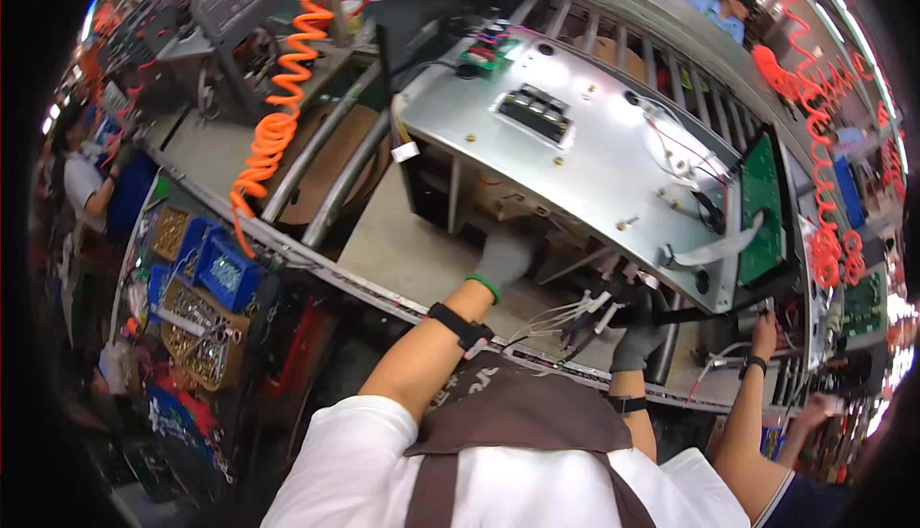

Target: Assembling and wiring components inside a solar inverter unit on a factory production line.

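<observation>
In front of me a large metal chassis (575, 159) stands on the conveyor, tilted across the view. My left hand (506, 258), in a grey glove with a green cuff, reaches under its near edge, blurred, its fingers out of sight. My right hand (634, 344), also gloved in grey, is below the near right part of the chassis beside a bundle of white-ended wires (575, 312); its fingers are hidden too. On the chassis top sit a black terminal block (535, 112) and a small green circuit board (489, 52). A larger green board (760, 212) stands upright at the right end.
Orange coiled hoses (278, 135) hang at the left. Blue bins (227, 271) and a tray of brass-coloured fasteners (201, 336) stand at the lower left. Metal rollers (350, 173) run beside the chassis. Another person's hand (764, 334) works close on my right.
</observation>
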A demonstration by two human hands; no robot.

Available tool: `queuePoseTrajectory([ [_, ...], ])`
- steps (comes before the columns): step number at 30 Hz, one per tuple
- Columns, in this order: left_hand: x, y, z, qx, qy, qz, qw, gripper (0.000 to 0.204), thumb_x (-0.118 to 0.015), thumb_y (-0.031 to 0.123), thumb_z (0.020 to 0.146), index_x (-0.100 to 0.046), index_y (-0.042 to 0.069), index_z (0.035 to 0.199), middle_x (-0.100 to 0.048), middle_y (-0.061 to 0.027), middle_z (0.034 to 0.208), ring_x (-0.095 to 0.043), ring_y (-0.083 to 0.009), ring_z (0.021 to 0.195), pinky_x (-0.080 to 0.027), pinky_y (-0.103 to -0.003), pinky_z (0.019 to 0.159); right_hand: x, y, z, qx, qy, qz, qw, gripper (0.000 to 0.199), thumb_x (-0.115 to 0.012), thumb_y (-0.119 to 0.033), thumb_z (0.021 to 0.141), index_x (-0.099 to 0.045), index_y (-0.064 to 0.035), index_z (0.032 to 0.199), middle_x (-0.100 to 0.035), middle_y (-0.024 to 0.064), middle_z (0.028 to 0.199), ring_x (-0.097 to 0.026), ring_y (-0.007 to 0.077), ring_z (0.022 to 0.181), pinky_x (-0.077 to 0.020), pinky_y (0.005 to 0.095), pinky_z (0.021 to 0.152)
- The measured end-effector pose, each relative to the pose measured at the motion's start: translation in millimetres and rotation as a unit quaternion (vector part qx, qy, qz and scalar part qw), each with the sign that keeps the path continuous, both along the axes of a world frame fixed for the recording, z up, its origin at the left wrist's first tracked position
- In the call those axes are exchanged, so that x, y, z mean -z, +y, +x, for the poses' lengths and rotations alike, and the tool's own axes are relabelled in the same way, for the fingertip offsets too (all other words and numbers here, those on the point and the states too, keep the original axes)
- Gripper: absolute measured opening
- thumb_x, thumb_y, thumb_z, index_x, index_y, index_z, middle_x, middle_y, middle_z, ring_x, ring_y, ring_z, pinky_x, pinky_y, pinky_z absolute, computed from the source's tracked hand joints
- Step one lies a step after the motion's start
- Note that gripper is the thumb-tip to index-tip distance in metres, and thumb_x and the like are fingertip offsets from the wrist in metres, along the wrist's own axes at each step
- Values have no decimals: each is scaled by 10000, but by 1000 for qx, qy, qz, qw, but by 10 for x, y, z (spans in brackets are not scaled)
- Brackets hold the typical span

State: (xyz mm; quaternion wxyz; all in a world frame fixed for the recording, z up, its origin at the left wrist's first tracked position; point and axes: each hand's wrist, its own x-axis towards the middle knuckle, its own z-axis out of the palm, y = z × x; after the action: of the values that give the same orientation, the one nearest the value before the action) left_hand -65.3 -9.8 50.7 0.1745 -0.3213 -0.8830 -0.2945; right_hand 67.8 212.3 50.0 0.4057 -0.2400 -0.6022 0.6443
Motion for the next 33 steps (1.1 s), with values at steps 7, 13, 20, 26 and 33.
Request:
queuePoseTrajectory([
  [7,-415,-468,263,-48,-467,366,803,394,-574,279,878,-545,7,1162,-626,-116,988,-617,-219,852,-499,-310,726,101,1,-139,24,-67,61,996,257,-635,-4,801,-614,28,1055,-643,46,920,-565,112,758,-469,253,670],
  [13,561,-2161,978,-341,-476,475,657,314,-581,111,852,-512,-10,1133,-590,-123,998,-607,-191,841,-519,-287,674,62,103,147,61,-154,145,976,455,-648,9,784,-488,43,1209,-587,93,1087,-564,152,918,-460,271,808],
  [20,1465,-3272,965,-447,-432,555,552,536,-592,-127,714,-443,-21,1218,-553,-156,1111,-587,-282,931,-535,-390,773,-395,-508,736,146,-241,274,919,378,-645,-28,778,-528,-12,1137,-598,96,982,-577,153,776,-484,290,718],
  [26,1272,-3112,786,-469,-438,543,541,472,-577,-138,667,-498,-96,1130,-572,-162,1074,-606,-289,869,-548,-385,766,-1073,-1387,374,-61,-114,426,895,138,-627,-25,803,-620,-25,941,-632,77,856,-590,140,685,-491,281,607],
  [33,1881,-3841,1134,-65,-642,143,751,252,-624,155,779,-620,-24,957,-615,-58,826,-566,-156,689,-457,-274,589,-470,-1867,-832,-165,-258,-132,943,303,-483,-297,924,-562,-16,1002,-633,79,849,-604,170,647,-495,297,557],
])
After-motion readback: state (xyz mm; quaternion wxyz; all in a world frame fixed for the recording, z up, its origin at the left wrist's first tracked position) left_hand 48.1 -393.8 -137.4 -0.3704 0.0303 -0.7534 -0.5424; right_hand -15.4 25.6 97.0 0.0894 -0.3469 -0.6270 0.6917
